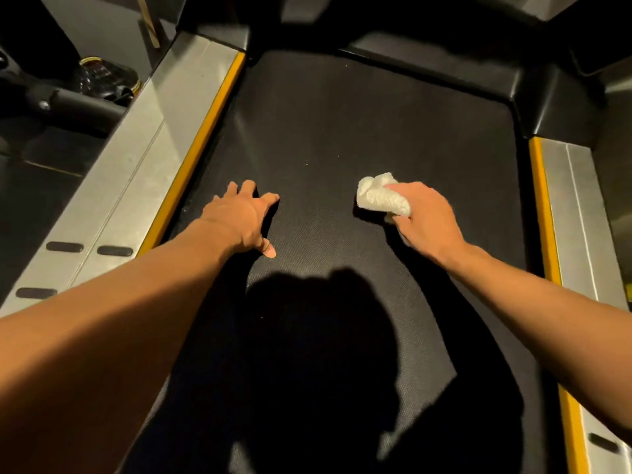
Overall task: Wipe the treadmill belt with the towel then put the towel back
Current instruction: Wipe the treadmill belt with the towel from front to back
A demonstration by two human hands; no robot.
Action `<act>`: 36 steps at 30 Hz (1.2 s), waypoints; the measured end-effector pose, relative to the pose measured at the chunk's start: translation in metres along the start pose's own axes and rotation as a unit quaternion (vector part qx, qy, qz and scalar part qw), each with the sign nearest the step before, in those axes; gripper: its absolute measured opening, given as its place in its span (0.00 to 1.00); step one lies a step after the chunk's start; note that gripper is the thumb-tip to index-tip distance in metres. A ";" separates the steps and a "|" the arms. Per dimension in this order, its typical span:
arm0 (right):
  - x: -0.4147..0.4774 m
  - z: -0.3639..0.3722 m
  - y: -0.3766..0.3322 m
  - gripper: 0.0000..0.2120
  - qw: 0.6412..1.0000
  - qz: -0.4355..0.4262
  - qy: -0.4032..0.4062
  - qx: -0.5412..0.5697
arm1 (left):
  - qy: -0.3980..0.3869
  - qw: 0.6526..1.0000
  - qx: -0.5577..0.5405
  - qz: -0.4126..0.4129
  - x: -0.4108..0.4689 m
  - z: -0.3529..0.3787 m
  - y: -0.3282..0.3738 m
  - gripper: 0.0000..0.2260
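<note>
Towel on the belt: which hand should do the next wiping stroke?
Right. The right hand already grips the bunched white towel against the belt; the left hand is empty, fingers spread flat on the belt.

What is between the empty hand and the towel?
Nothing but bare black belt. In the head view, the left hand presses flat on it, and the right hand holds the white towel; no object lies between them.

We see two bare forearms, no sleeves reaching into view. Our left hand and right hand carry no gloves, and we can make out no rings, watch or wristband on either wrist.
</note>
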State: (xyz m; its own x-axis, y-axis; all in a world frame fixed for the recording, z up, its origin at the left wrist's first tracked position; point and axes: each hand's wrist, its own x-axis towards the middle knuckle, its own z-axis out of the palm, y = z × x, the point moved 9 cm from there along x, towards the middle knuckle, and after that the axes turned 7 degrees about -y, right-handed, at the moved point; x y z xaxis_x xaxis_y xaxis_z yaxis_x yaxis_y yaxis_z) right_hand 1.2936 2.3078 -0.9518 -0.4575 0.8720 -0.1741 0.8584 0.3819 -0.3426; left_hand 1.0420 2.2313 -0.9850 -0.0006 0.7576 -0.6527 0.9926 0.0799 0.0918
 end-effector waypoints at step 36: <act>-0.006 0.003 0.038 0.10 0.999 0.008 0.003 -0.051 | -0.013 0.999 0.022 -0.037 0.001 -0.002 0.023 0.39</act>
State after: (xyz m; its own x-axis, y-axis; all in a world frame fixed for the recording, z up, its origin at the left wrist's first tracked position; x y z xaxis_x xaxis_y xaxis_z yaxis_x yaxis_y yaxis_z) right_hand 1.3285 2.3158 -0.9660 -0.4423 0.8800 -0.1730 0.8847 0.3966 -0.2449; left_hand 1.0650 2.2355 -0.9823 -0.0723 0.7333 -0.6761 0.9943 0.1061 0.0088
